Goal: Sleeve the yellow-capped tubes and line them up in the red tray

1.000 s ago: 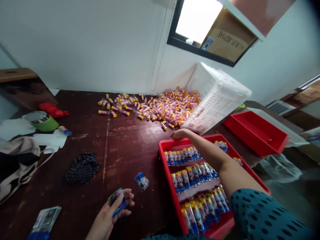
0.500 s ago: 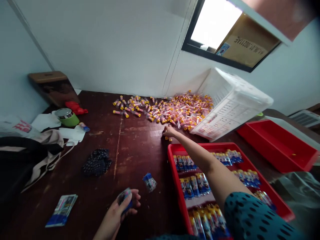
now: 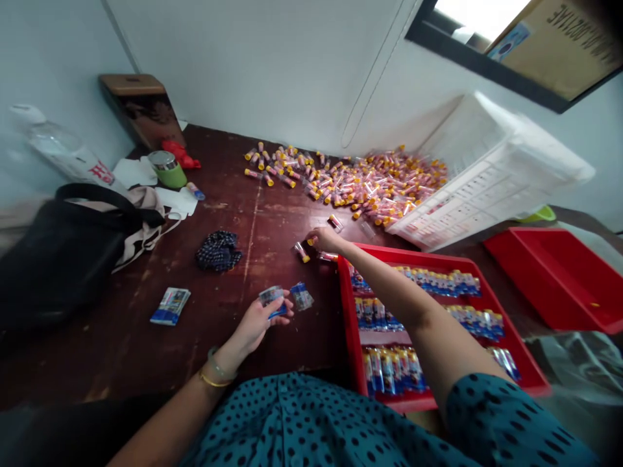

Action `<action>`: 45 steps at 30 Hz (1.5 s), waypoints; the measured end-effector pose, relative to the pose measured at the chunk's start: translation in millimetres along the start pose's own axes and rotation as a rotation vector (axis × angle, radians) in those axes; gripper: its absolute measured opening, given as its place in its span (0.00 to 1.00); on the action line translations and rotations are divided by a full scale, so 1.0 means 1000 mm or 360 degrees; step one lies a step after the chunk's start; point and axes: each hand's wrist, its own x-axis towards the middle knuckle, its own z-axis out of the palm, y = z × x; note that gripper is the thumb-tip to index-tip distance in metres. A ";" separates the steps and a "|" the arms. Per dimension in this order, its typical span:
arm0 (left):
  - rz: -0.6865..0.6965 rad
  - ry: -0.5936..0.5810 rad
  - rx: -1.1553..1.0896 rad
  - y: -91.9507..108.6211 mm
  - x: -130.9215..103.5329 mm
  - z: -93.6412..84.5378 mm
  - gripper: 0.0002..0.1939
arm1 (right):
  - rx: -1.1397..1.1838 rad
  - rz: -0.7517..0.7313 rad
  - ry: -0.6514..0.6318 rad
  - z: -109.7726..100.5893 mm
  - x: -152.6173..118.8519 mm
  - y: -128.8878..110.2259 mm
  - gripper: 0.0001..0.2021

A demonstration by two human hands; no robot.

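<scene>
1. The left hand [image 3: 256, 324] grips a few flat packets [image 3: 271, 298], clear above and blue below, between thumb and fingers, above the counter [image 3: 275, 224]. Two bracelets [image 3: 214, 375] circle that wrist.
2. The right hand [image 3: 327, 240] reaches across the near corner of the red tray, its fingertips at a yellow-capped tube [image 3: 312, 241]. I cannot tell whether the fingers are closed on it.
3. Three loose tubes lie around the right hand: one [image 3: 302, 251] just to its left, one [image 3: 328, 257] below it beside the tray's corner, one [image 3: 335, 223] beyond it.
4. Spare packets [image 3: 302, 296] lie on the counter just beside the left hand, on its right. A stack of packets [image 3: 170, 306] lies farther left.
5. The red tray [image 3: 348, 324] stands to the right, under the right forearm. It holds rows of wrapped tubes [image 3: 390, 371] with yellow caps and blue lower ends.
6. Beyond the hands, a pile of tubes [image 3: 374, 185] spreads along the wall, spilling up to a white basket [image 3: 491, 185] tipped on its side.
7. A dark dotted cloth [image 3: 218, 250] lies left of the hands; past it are a green jar [image 3: 168, 170], a red bundle [image 3: 179, 155], a black bag [image 3: 63, 253] and a bottle [image 3: 68, 154].
8. At far right are a red bin [image 3: 549, 275] and a clear plastic bag [image 3: 579, 363].
</scene>
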 end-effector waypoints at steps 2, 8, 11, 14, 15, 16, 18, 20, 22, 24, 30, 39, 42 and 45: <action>-0.0018 -0.0014 -0.0061 -0.001 -0.002 0.001 0.18 | -0.0012 -0.0034 0.0120 -0.001 -0.007 -0.006 0.14; 0.0120 0.0188 -0.0008 -0.003 -0.005 0.001 0.19 | 0.0360 -0.0342 0.0261 0.000 -0.061 -0.039 0.11; 0.0246 0.0290 -0.0029 -0.005 -0.007 0.010 0.19 | 0.0643 -0.0721 0.0177 0.014 -0.106 -0.067 0.08; 0.0319 0.0247 -0.0067 -0.005 -0.012 0.022 0.20 | 0.0742 -0.0801 0.0249 0.031 -0.141 -0.090 0.04; 0.0314 0.0216 -0.0053 -0.005 -0.014 0.024 0.20 | 0.0774 -0.0780 0.0275 0.035 -0.148 -0.093 0.03; 0.0293 0.0180 -0.0015 -0.005 -0.016 0.025 0.20 | 0.0801 -0.0755 0.0292 0.038 -0.153 -0.095 0.03; 0.0226 0.0086 0.0124 -0.003 -0.019 0.025 0.19 | 0.0840 -0.0699 0.0330 0.040 -0.160 -0.092 0.05; 0.0189 -0.0036 0.0286 -0.003 -0.020 0.021 0.17 | 0.0870 -0.0663 0.0339 0.039 -0.164 -0.086 0.05; 0.0218 -0.0130 0.0386 -0.004 -0.020 0.017 0.15 | 0.0908 -0.0653 0.0338 0.037 -0.167 -0.079 0.04; 0.0275 -0.0141 0.0390 -0.006 -0.018 0.013 0.14 | 0.0984 -0.0611 0.0376 0.035 -0.171 -0.072 0.06; 0.0220 -0.0118 0.0361 -0.007 -0.017 0.006 0.13 | 0.1661 -0.0219 0.0372 0.030 -0.183 -0.052 0.14; 0.0340 -0.0172 0.0614 0.000 -0.021 0.011 0.11 | 0.1310 -0.0325 0.0484 0.035 -0.189 -0.058 0.10; 0.0339 -0.0180 0.0629 -0.001 -0.021 0.017 0.11 | 0.1097 -0.0449 0.0481 0.049 -0.186 -0.074 0.07; 0.0288 -0.0161 0.0594 0.000 -0.023 0.023 0.13 | 0.1053 -0.0525 0.0489 0.059 -0.184 -0.085 0.06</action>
